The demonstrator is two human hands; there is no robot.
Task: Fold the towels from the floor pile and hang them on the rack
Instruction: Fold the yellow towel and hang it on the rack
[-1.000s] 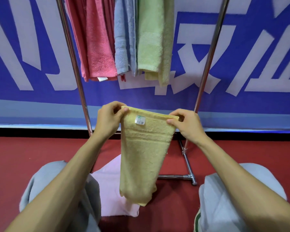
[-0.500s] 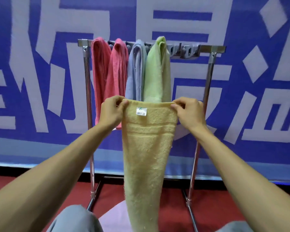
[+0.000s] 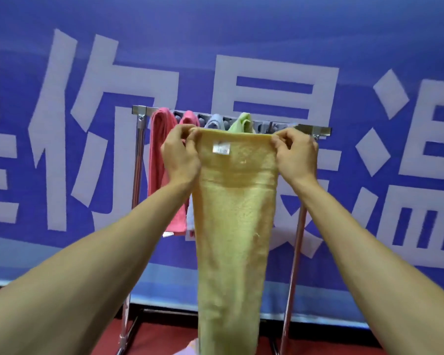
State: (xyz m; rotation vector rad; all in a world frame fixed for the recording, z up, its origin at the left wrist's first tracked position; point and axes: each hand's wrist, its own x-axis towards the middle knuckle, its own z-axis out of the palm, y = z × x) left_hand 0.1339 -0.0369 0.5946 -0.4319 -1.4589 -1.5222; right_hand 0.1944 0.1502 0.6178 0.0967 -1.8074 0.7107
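Both hands, the left hand [image 3: 181, 156] and right hand [image 3: 295, 156], pinch the folded yellow towel's [image 3: 235, 226] top corners with curled fingers, holding it before the rack [image 3: 315, 129] bearing four towels.

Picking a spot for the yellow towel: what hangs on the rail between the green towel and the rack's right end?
No towel: the head view shows grey clips on that rail, partly hidden by the right hand holding the yellow towel.

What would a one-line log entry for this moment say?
left hand: pinches yellow towel top corner | right hand: pinches other top corner | rack: four hung towels, yellow one not yet on
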